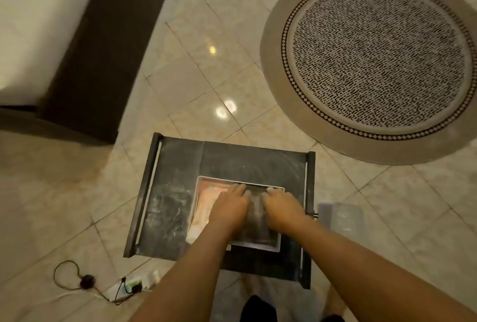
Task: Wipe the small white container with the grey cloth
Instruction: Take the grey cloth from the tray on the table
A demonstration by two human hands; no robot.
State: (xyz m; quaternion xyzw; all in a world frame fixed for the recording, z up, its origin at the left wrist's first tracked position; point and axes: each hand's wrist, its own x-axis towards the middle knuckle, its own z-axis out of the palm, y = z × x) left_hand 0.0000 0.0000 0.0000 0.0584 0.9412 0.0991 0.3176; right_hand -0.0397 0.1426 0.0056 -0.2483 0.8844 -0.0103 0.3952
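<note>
A small white rectangular container (276,248) sits on a dark, dusty low table (170,192). A grey cloth (255,221) lies spread inside it, and a pinkish inner surface shows at the container's left side. My left hand (229,209) and my right hand (282,209) rest side by side on the cloth. The fingertips of both curl at the container's far rim. Both palms press down on the cloth and hide much of the inside.
The table stands on a glossy tiled floor. A round patterned rug (374,61) lies at the far right. Dark furniture (95,50) stands at the far left. A power strip with a cable (124,288) lies near left, and a translucent plastic piece (340,216) sits right of the table.
</note>
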